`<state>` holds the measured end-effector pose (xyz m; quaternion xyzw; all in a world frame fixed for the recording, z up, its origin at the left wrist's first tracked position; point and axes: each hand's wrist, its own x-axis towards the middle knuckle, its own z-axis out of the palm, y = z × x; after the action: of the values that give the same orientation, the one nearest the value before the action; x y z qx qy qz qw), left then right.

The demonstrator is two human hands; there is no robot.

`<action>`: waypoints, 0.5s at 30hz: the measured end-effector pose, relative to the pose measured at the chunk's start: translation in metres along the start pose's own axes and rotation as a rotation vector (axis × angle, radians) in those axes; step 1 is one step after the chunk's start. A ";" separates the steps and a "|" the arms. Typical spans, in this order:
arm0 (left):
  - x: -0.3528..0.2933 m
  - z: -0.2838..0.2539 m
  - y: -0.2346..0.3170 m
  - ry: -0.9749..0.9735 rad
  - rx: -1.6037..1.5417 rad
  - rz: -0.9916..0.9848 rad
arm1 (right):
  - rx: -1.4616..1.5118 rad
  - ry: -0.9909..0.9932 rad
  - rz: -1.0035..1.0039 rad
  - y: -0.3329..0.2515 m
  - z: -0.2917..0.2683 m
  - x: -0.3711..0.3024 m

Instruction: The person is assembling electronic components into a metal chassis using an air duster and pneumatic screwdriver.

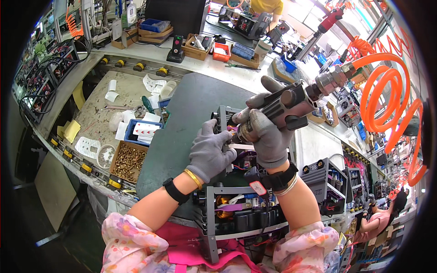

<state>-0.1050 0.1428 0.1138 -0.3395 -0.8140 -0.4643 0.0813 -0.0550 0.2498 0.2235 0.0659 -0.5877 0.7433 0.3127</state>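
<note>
My right hand (268, 139), in a grey glove, is wrapped around a dark air-powered screwdriver (284, 107), held slanted with its nose down to the left. An orange coiled air hose (387, 86) joins its back end through a metal fitting. My gloved left hand (210, 150) has its fingers apart and rests by the tool's nose at the edge of an open device chassis (229, 110). Hands and tool hide the bit's tip and much of that chassis. Nearer me stands a second open chassis (211, 227) with copper coils and black parts inside.
A green mat (166, 145) lies under the work. On its left are a box of brass screws (127, 161), a blue bin (132, 129) with labels and a green-handled screwdriver (148, 104). More chassis (321, 182) line the right. A co-worker (378, 218) is at far right, another (266, 7) at the back.
</note>
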 end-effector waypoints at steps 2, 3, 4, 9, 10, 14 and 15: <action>0.000 0.000 0.000 -0.040 -0.027 -0.014 | -0.013 0.004 0.008 -0.001 0.000 0.001; 0.000 0.000 -0.001 -0.039 -0.025 -0.018 | -0.025 0.008 0.017 0.000 0.000 0.001; 0.000 0.002 -0.002 -0.027 -0.028 -0.016 | -0.022 0.006 0.019 0.001 0.000 0.002; 0.001 0.003 -0.002 -0.018 -0.021 -0.010 | -0.037 -0.008 -0.020 0.009 0.001 0.007; 0.001 0.003 -0.003 -0.009 -0.034 -0.019 | -0.038 -0.005 -0.020 0.008 0.004 0.007; 0.002 0.002 -0.005 -0.005 -0.015 -0.021 | -0.226 -0.009 0.050 0.007 0.014 0.008; 0.001 0.003 -0.005 -0.004 -0.016 -0.020 | -0.228 -0.026 0.025 0.009 0.012 0.008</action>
<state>-0.1086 0.1440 0.1095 -0.3329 -0.8139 -0.4708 0.0722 -0.0691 0.2403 0.2237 0.0322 -0.6734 0.6744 0.3012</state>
